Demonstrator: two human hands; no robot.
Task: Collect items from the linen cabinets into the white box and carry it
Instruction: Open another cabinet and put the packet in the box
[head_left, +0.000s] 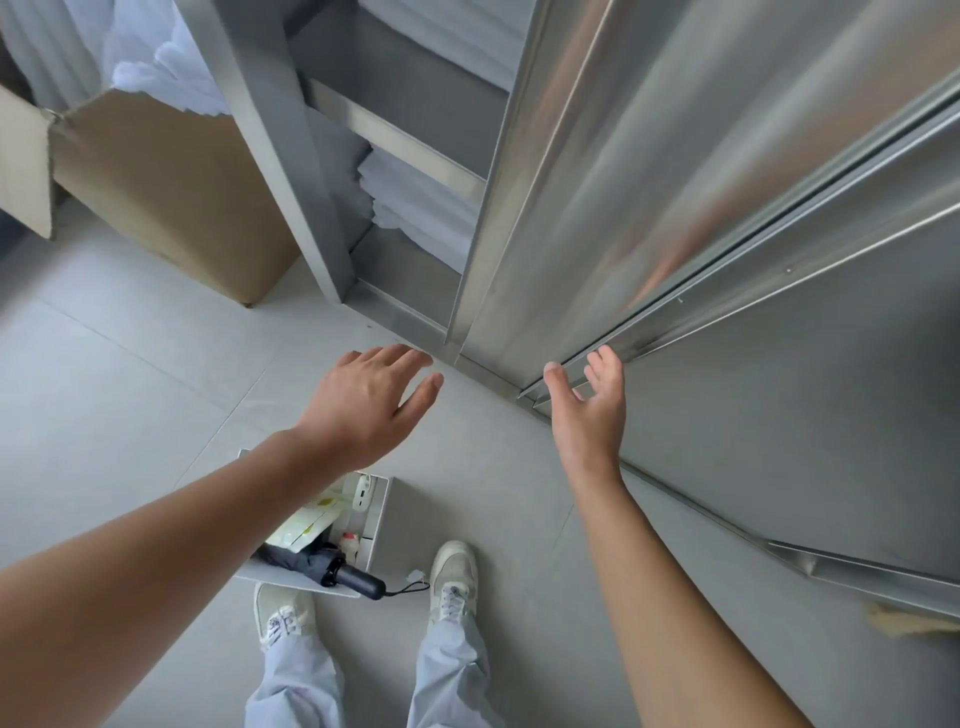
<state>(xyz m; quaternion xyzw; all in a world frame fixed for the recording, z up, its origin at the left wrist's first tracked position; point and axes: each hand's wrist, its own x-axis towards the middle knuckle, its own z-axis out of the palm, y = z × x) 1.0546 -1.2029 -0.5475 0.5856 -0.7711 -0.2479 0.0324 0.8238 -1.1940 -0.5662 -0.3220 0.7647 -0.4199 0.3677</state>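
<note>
The white box (376, 525) stands on the floor between my feet, partly hidden by my left forearm. In it lie a black folded umbrella (332, 566), pale yellow packets (309, 525), a white charger-like item (362, 493) and a small bottle with a red cap (350, 543). My left hand (363, 405) hovers above the box, fingers straight, holding nothing. My right hand (592, 410) reaches with straight fingers to the edge of a steel cabinet door (701, 208); its fingertips touch or nearly touch the edge. The open cabinet (332, 156) holds stacks of folded white linen (421, 208).
A large cardboard box (171, 192) with white fabric (156, 57) in it stands left of the cabinet. The floor is pale grey tile (130, 395). My two shoes (452, 577) flank the white box. A second steel door panel (805, 415) fills the right side.
</note>
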